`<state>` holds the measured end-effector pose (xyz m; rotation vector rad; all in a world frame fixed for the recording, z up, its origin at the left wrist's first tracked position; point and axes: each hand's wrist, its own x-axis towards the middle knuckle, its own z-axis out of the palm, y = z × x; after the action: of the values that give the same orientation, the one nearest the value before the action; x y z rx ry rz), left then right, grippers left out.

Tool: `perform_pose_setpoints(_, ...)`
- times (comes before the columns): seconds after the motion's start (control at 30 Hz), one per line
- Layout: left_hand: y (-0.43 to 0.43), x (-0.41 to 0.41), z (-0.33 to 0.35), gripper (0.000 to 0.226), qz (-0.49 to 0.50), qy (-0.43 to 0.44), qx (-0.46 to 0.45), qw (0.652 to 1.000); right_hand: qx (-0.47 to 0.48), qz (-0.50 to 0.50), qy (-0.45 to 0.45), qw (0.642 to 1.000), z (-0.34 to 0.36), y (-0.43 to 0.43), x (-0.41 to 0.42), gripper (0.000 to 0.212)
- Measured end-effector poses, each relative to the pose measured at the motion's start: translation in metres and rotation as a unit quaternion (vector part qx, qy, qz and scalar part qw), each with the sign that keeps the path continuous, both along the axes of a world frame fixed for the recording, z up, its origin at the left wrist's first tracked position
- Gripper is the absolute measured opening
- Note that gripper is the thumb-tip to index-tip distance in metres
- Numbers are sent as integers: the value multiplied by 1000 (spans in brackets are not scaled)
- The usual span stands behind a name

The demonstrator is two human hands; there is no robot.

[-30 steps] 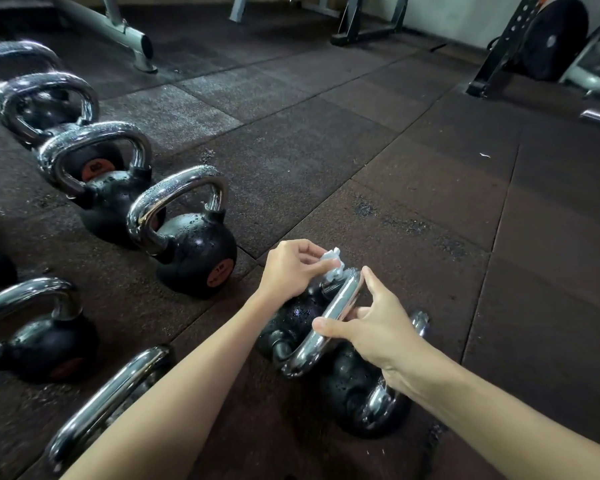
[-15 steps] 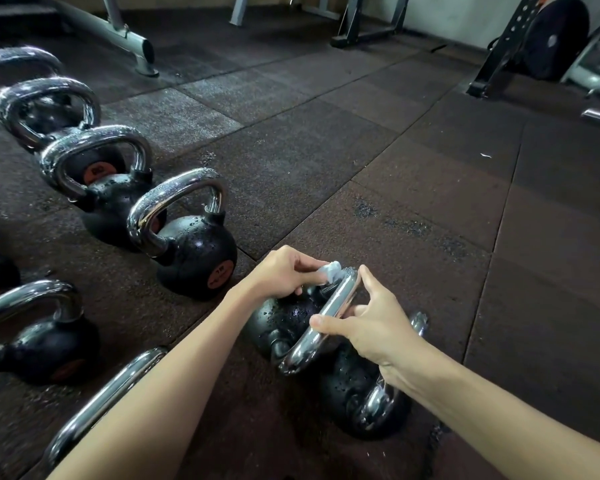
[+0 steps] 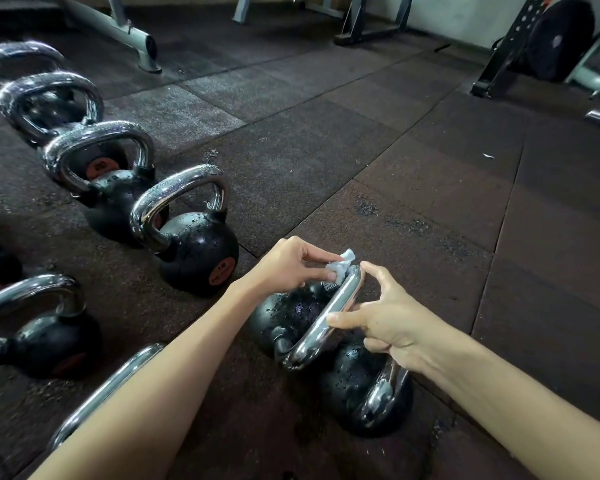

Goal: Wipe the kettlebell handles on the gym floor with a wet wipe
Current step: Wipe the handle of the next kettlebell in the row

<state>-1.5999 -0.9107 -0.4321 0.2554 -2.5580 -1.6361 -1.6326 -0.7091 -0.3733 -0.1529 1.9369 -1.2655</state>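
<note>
Wet wipe edged farther — handle points away.

A crumpled white wet wipe touches the top end of a chrome handle, lower centre. Its black kettlebell is tilted and droplet-speckled.

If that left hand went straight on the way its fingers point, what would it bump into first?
Most likely the chrome handle, just beyond the wet wipe the left hand pinches; the right hand has a forefinger just behind.
</note>
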Motion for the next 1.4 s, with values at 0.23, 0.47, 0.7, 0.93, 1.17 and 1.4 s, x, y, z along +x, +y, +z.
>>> perform_pose_setpoints(0.23, -5, 0, 10, 31, -35, 7, 28, 999, -11, 18, -2, 1000, 3, 2, -4, 96)
perform_pose_setpoints(0.47, 7, -8, 22, 27, -10, 8, 40, 999, -11, 7, 6, 1000, 4, -1, -3, 100)
perform_pose_setpoints(0.7, -2, 22, 37, 32, -44, -19, 3, 999, -16, -8, 1, 1000, 4, -5, -2, 99)
perform_pose_setpoints(0.93, 4, 35, 37, 32, 5, 9, 8, 1000, -9, -6, 22, 1000, 9, -15, -2, 102)
perform_pose_setpoints(1.17, -14, 71, 23, 32, -21, -16, 37, 999, -7, -3, 23, 1000, 10, -19, 1, 105)
perform_pose_setpoints(1.4, -7, 81, 20, 33, -5, 2, 44, 999, -2, -12, 22, 1000, 8, -21, -5, 102)
